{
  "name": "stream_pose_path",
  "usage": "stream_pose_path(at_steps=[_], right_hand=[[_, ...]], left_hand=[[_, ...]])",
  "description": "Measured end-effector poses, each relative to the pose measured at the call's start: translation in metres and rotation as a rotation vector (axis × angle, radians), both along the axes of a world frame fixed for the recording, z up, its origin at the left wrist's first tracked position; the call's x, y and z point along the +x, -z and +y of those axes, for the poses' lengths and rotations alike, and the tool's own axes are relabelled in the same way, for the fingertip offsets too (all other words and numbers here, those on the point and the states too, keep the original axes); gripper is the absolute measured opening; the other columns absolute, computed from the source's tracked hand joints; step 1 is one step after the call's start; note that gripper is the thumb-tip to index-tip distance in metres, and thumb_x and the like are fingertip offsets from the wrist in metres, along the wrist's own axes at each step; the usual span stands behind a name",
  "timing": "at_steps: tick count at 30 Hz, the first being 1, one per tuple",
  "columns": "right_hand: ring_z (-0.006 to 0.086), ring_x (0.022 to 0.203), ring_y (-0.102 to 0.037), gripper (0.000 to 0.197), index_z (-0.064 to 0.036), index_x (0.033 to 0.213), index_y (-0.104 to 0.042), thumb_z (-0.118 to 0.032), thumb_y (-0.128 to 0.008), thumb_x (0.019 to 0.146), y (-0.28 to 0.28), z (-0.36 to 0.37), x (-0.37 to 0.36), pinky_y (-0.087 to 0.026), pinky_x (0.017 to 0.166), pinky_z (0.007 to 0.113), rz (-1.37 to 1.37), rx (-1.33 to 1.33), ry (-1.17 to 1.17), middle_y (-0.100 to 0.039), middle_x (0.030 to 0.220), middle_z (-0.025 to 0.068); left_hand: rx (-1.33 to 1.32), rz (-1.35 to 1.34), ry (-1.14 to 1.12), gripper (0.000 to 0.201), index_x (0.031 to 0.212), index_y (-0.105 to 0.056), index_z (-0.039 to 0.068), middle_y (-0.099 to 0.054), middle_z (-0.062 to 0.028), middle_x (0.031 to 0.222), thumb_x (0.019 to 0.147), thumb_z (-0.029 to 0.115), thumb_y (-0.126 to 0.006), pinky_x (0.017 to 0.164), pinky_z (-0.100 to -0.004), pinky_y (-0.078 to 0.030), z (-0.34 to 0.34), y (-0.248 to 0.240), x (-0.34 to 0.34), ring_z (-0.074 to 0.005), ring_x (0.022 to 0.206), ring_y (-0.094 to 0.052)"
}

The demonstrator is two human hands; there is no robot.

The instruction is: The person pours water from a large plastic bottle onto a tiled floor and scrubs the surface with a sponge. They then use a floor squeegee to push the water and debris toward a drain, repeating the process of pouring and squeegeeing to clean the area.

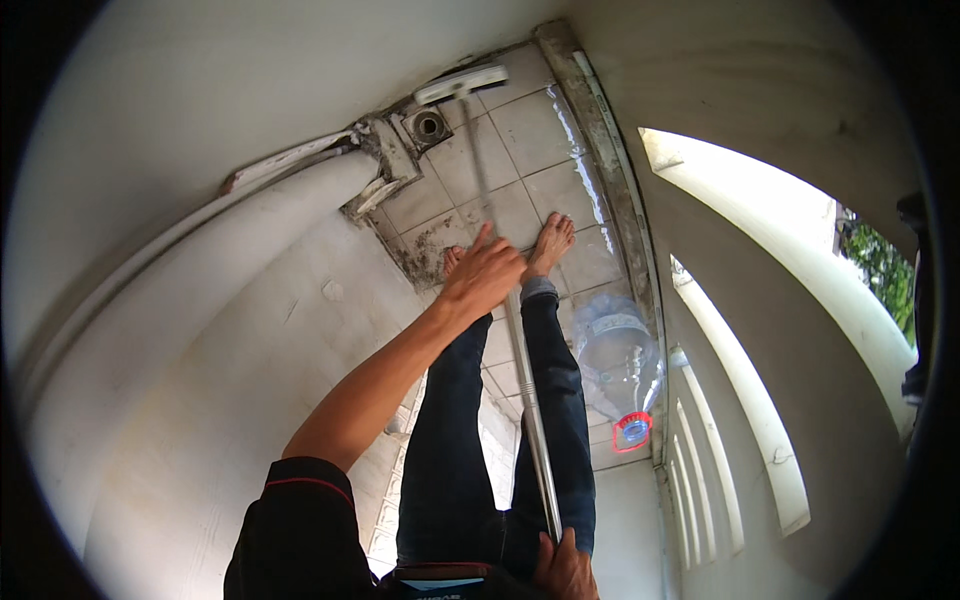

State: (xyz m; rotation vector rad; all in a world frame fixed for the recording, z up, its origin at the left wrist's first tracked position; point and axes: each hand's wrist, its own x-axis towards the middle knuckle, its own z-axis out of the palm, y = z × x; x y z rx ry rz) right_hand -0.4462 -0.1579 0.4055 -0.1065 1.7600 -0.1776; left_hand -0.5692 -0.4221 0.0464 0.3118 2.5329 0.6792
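Observation:
A long metal pole runs from near my waist to a wide white head at the far end of the tiled floor. Whether that head is a brush or a squeegee, I cannot tell. My left hand is wrapped around the middle of the pole, its index finger reaching forward. Low in the picture, my right hand grips the near end of the pole. The far stretch of the pole is blurred. Beside the white head is a round floor drain.
A big clear plastic bottle with a red handle lies right of my legs. My bare feet stand on pale tiles with dark dirt near the left foot. A thick white pipe runs along the left; a slotted wall rises on the right.

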Motion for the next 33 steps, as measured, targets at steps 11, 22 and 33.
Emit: stream_pose_path(at_steps=[11,22,33], right_hand=[[0.031,0.05,-0.056,0.027,0.0005,0.117,-0.059,-0.018,-0.054,0.097,0.004,-0.016,0.001,-0.045,0.044,0.04,0.09,0.083,0.225,-0.063,0.078,0.0236],[0.0352,0.047,-0.057,0.029,0.0036,0.112,-0.058,-0.021,-0.054,0.098,0.002,-0.018,0.009,-0.042,0.04,0.044,0.103,0.033,0.191,-0.061,0.063,0.0238],[0.0386,0.047,-0.058,0.03,0.0043,0.106,-0.059,-0.025,-0.053,0.099,0.006,-0.013,0.025,-0.041,0.04,0.046,0.115,-0.036,0.15,-0.058,0.057,0.0239]], left_hand=[[0.058,-0.141,-0.105,0.021,0.087,-0.056,0.002,-0.059,-0.0141,0.099,0.07,-0.005,-0.066,0.093,-0.041,-0.046,-0.009,0.004,0.042,-0.0336,0.109,-0.053],[0.308,0.067,-0.207,0.019,0.083,-0.055,0.003,-0.059,-0.0121,0.089,0.071,-0.007,-0.064,0.085,-0.042,-0.048,-0.032,0.003,0.051,-0.0334,0.098,-0.056],[0.315,0.061,-0.285,0.022,0.084,-0.054,0.004,-0.058,-0.0115,0.091,0.069,-0.006,-0.066,0.084,-0.0439,-0.046,-0.021,-0.001,0.043,-0.0335,0.096,-0.054]])
